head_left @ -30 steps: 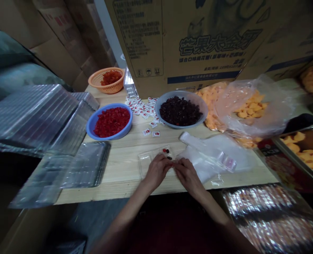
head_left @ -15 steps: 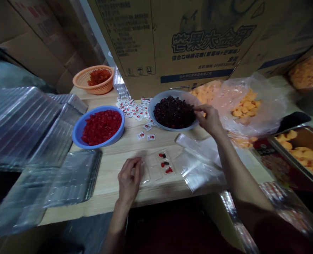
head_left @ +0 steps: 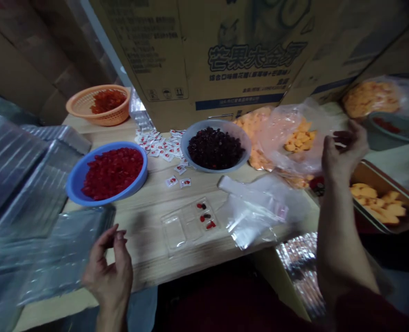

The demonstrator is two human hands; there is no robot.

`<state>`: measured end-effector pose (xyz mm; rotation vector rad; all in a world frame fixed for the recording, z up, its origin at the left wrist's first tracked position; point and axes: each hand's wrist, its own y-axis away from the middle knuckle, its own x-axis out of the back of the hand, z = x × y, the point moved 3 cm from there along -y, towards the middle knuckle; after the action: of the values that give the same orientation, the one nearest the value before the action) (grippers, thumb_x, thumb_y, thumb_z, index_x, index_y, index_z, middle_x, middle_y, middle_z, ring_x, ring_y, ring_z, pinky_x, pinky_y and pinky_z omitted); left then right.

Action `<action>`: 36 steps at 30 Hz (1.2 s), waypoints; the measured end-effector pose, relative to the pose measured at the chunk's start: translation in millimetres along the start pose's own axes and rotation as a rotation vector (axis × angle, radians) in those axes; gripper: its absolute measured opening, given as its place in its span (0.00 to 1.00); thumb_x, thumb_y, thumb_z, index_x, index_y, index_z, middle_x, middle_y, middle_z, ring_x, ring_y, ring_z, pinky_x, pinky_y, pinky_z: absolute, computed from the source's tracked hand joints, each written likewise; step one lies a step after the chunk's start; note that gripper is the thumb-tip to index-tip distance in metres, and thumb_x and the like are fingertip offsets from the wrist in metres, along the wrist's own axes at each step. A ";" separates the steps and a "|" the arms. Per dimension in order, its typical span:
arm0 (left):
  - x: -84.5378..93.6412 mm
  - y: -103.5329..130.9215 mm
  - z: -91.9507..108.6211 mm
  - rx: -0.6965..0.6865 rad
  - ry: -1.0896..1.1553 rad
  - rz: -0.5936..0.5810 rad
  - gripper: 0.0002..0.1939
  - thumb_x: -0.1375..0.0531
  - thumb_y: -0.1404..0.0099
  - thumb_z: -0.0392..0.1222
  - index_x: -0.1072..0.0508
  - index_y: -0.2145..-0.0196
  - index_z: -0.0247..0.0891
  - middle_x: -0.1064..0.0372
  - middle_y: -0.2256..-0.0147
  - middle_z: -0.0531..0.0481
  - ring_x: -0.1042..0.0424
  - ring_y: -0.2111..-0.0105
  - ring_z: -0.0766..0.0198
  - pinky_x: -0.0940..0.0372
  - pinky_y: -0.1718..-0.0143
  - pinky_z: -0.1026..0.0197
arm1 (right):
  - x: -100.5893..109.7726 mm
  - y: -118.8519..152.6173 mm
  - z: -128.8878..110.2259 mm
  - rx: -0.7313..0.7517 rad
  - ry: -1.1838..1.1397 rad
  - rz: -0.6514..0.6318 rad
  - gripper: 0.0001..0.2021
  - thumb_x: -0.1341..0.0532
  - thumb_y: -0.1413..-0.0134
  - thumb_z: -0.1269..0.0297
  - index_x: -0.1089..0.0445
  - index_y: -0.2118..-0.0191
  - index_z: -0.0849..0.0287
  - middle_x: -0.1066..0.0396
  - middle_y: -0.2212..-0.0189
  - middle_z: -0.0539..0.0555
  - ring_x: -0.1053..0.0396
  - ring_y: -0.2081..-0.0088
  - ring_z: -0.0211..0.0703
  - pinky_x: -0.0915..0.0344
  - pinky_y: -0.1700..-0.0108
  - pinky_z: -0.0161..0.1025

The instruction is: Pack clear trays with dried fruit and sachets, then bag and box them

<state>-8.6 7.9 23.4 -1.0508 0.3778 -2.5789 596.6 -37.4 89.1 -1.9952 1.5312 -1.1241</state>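
Nothing shows in my left hand [head_left: 109, 267], its fingers curled but apart, over the table's front edge beside a stack of clear trays [head_left: 87, 230]. My right hand [head_left: 345, 150] is raised at the right, fingers spread, near a plastic bag of orange pieces [head_left: 299, 134]. Between the hands a clear compartment tray [head_left: 189, 226] lies on the table, with small red and dark pieces [head_left: 206, 216] in its right-hand compartments. Behind it are a bowl of dark pieces [head_left: 216, 147] and a blue bowl of red pieces [head_left: 112, 173].
Small white packets [head_left: 161, 145] lie between the bowls. Clear plastic bags [head_left: 256, 205] are right of the tray. An orange basket [head_left: 102, 106] stands back left, a box of orange pieces [head_left: 377, 203] at the right. A large carton [head_left: 232, 60] rises behind.
My right hand has left the dark pieces' bowl, moved right and opened. My left hand has moved left, away from the clear tray. The view has shifted.
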 end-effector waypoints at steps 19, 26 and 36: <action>-180.0 -94.1 26.8 -0.221 -0.213 -0.499 0.13 0.43 0.33 0.40 0.27 0.53 0.33 0.30 0.51 0.34 0.34 0.46 0.48 0.41 0.43 0.47 | -158.2 240.9 -209.4 0.372 -0.316 -1.123 0.18 0.42 0.40 0.77 0.28 0.46 0.60 0.29 0.45 0.61 0.34 0.44 0.47 0.37 0.41 0.46; -183.9 -88.3 8.7 -0.182 -0.222 -0.533 0.08 0.43 0.33 0.38 0.28 0.58 0.34 0.30 0.56 0.35 0.32 0.51 0.50 0.39 0.49 0.51 | -233.0 261.1 -214.3 0.327 -0.128 -1.184 0.15 0.48 0.40 0.81 0.24 0.61 0.66 0.27 0.54 0.68 0.34 0.49 0.53 0.38 0.45 0.48; -87.7 -41.6 29.5 -0.288 0.195 -0.865 0.14 0.52 0.26 0.45 0.36 0.48 0.38 0.33 0.67 0.51 0.33 0.70 0.64 0.38 0.64 0.61 | -112.3 248.2 -176.8 -0.151 -0.474 -1.024 0.09 0.38 0.43 0.62 0.29 0.58 0.59 0.27 0.68 0.51 0.32 0.69 0.40 0.35 0.66 0.37</action>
<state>63.1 77.1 4.2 -1.2617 0.4134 -3.4946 295.2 13.7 -20.4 -2.9638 0.3075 -0.7114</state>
